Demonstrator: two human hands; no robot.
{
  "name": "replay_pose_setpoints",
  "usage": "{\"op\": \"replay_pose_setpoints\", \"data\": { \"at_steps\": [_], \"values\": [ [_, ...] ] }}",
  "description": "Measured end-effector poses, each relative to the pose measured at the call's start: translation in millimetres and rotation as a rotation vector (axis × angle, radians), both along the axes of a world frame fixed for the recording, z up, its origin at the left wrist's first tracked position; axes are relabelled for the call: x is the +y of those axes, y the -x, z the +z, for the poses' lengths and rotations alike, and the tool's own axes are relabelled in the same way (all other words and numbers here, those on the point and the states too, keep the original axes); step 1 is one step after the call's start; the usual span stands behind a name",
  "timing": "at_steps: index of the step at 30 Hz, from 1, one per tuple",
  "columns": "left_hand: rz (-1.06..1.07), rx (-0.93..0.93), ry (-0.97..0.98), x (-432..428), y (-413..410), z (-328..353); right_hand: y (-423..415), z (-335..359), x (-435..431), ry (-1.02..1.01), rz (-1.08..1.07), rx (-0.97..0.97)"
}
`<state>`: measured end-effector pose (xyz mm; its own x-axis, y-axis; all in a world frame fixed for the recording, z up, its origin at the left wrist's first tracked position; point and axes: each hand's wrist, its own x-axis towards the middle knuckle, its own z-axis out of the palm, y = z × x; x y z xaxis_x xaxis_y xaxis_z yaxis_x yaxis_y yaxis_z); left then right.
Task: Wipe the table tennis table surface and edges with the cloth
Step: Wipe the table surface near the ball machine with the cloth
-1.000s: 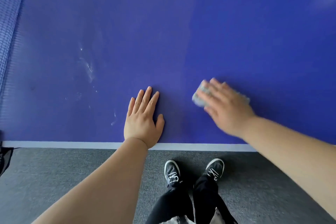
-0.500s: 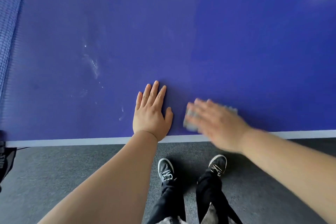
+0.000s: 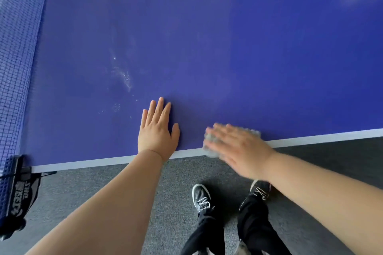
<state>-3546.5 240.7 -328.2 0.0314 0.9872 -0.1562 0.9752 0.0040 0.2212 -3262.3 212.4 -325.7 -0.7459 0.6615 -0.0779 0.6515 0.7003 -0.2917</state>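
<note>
Pressing flat on the cloth, the right hand lies with fingers straight and close together, motion-blurred, at the near side of the table tennis table. Grey cloth shows past both sides of the fingers, so its long axis appears to run along the white edge line, which it overlaps. Left hand — palm down, fingers straight, holding nothing — rests on the blue surface just beside the cloth, on the side toward the net. White smears: up and left of the cloth, beyond the left hand's fingertips; the left hand is nearer them, yet the cloth sits under the right. Judgement: reaching them calls for a stroke netward past the bracing hand. Writing: white lettering on the black net clamp — inverted, not legible with confidence.
</note>
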Motion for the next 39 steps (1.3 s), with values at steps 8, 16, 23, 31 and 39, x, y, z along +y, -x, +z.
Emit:
{"op": "replay_pose_setpoints", "data": {
  "at_steps": [8,16,23,31,39],
  "values": [
    [-0.001,0.013,-0.054,-1.0,7.1,-15.4,-9.5,7.9,108.3,-0.09,-0.855,-0.045],
    [-0.002,-0.004,-0.063,-0.1,6.9,-13.2,44.7,-1.7,4.4,-0.004,0.062,-0.021],
    [0.001,-0.007,-0.059,-0.4,7.3,-14.6,-2.5,5.4,141.5,-0.022,-0.862,-0.125],
    [0.008,-0.041,-0.078,0.8,5.9,-11.2,71.0,2.2,9.4,0.017,0.017,-0.019],
    [0.005,-0.024,-0.076,0.0,6.2,-12.6,12.2,10.8,155.4,0.004,-0.805,-0.108]
  ]
}}
